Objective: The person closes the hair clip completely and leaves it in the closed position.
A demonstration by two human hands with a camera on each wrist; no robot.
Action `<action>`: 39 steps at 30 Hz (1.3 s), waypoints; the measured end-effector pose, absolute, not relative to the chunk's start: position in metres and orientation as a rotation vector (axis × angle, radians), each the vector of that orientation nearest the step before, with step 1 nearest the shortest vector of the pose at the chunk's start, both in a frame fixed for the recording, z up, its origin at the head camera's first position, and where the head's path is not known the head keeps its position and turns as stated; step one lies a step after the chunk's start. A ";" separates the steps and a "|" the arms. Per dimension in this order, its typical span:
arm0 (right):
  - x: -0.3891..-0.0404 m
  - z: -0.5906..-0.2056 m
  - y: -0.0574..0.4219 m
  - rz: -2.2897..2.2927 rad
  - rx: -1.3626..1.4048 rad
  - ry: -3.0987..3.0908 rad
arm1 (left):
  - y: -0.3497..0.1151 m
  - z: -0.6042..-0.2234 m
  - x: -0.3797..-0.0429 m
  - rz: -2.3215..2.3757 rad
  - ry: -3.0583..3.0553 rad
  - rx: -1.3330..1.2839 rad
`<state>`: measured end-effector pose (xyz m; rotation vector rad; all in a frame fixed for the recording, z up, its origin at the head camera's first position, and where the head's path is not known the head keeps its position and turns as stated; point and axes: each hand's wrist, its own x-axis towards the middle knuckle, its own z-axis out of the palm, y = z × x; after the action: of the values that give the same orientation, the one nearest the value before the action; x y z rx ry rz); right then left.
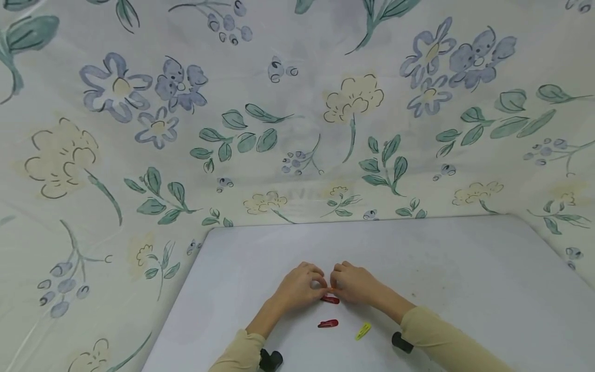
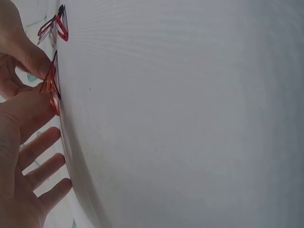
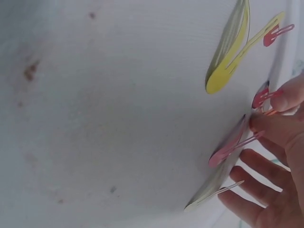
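Note:
Both hands meet over the white table, thumbs and index fingers pinching a small orange snap hair clip between them. My left hand grips it from the left, my right hand from the right; fingers partly hide it. Just below their fingertips lies a red hair clip. Another red clip lies nearer, with a yellow clip to its right. In the right wrist view, a pink clip and a whitish clip lie on the table beside the right hand's spread fingers.
The white tabletop reaches back to a floral-patterned cloth that rises behind and at the sides. Black wrist cameras show under the sleeves, one at the left wrist and one at the right.

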<state>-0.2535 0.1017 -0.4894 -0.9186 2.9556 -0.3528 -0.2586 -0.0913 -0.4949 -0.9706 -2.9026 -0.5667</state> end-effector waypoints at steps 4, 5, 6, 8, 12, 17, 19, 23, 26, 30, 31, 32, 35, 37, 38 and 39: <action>-0.254 -0.490 0.101 -0.328 -0.949 2.973 | -0.092 -0.496 -0.261 -0.563 -2.884 -0.982; -0.254 -0.490 0.101 -0.324 -0.955 2.977 | -0.092 -0.497 -0.261 -0.562 -2.880 -0.984; -0.254 -0.491 0.101 -0.325 -0.958 2.978 | -0.093 -0.497 -0.261 -0.560 -2.878 -0.988; -0.254 -0.491 0.101 -0.328 -0.962 2.976 | -0.093 -0.498 -0.262 -0.553 -2.875 -0.990; -0.253 -0.491 0.100 -0.337 -0.951 2.976 | -0.094 -0.497 -0.261 -0.552 -2.877 -0.988; -0.253 -0.492 0.099 -0.351 -0.933 2.977 | -0.095 -0.496 -0.260 -0.584 -2.861 -0.998; -0.252 -0.491 0.099 -0.349 -0.921 2.975 | -0.095 -0.496 -0.259 -0.595 -2.852 -1.008; -0.249 -0.488 0.101 -0.346 -0.907 2.977 | -0.094 -0.495 -0.258 -0.604 -2.847 -1.003; -0.248 -0.484 0.102 -0.372 -0.902 2.975 | -0.093 -0.493 -0.258 -0.619 -2.852 -0.980; -0.249 -0.483 0.103 -0.387 -0.875 2.976 | -0.090 -0.490 -0.258 -0.654 -2.850 -0.958; -0.249 -0.483 0.104 -0.392 -0.860 2.972 | -0.089 -0.489 -0.258 -0.660 -2.849 -0.953; -0.250 -0.483 0.104 -0.394 -0.843 2.972 | -0.089 -0.488 -0.258 -0.670 -2.849 -0.948; -0.251 -0.482 0.106 -0.429 -0.777 2.960 | -0.087 -0.487 -0.258 -0.682 -2.857 -0.905; -0.251 -0.480 0.107 -0.485 -0.724 2.951 | -0.085 -0.486 -0.258 -0.689 -2.866 -0.865; -0.250 -0.480 0.107 -0.512 -0.700 2.951 | -0.084 -0.485 -0.257 -0.695 -2.868 -0.844; -0.250 -0.479 0.107 -0.539 -0.682 2.952 | -0.084 -0.485 -0.257 -0.699 -2.867 -0.823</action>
<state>-0.2501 0.1075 -0.4790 -0.6825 2.9520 -0.5389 -0.2574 -0.0838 -0.4850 -0.8233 -2.8674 -0.6988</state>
